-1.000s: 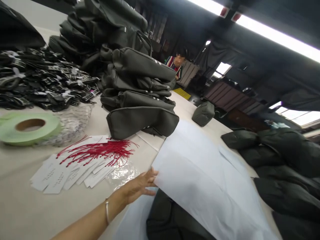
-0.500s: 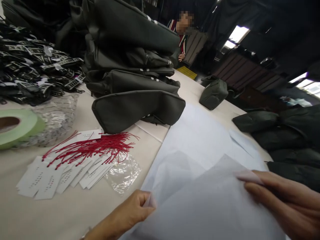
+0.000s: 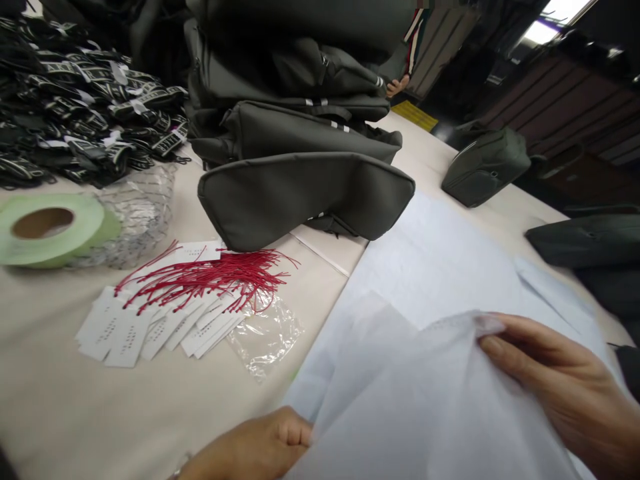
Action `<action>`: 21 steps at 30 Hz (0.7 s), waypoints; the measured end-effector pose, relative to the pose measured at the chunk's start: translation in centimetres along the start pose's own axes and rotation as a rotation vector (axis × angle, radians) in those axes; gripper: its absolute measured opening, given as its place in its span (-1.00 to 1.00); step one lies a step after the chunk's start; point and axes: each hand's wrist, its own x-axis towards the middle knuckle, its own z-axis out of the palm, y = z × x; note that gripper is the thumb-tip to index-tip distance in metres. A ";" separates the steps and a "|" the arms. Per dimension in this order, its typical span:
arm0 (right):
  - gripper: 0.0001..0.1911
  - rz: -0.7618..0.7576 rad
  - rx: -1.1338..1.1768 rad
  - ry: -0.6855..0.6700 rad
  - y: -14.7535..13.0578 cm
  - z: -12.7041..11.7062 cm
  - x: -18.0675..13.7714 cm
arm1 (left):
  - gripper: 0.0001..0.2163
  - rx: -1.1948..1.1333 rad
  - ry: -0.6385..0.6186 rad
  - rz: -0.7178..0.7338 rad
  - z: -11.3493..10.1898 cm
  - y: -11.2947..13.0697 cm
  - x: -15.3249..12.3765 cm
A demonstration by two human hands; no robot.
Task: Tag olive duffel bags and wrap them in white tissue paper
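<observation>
A thin, translucent white sheet, which looks like tissue paper, is stretched between my hands at the bottom of the head view. My left hand is closed on its left edge. Thumb and fingers of my right hand pinch the upper right corner, where the sheet bunches into folds. Beneath it lie more pale sheets, spread over the table. Left of the sheets are white hang tags with red strings, and a crumpled clear plastic bag.
Dark bags are stacked behind the tags. A green tape roll and a heap of printed black straps occupy the left. One dark bag stands further back; others lie at right. Another person's hand shows behind the stack.
The view has tilted down and shifted left, so table items appear further right. My right hand still pinches the sheet, whose corner is now more bunched. My left hand sits lower in view.
</observation>
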 end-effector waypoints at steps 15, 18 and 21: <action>-0.48 -0.035 -0.213 -0.370 3.4 3.5 0.2 | -0.18 -0.163 0.178 0.218 -2.7 4.3 1.8; -0.48 -0.044 -0.130 -0.235 2.9 3.4 0.1 | -0.15 0.036 0.171 0.204 -1.5 7.0 2.1; -0.46 -0.051 -0.060 -0.137 2.7 3.4 0.1 | -0.22 0.097 0.139 0.289 -0.1 8.9 2.1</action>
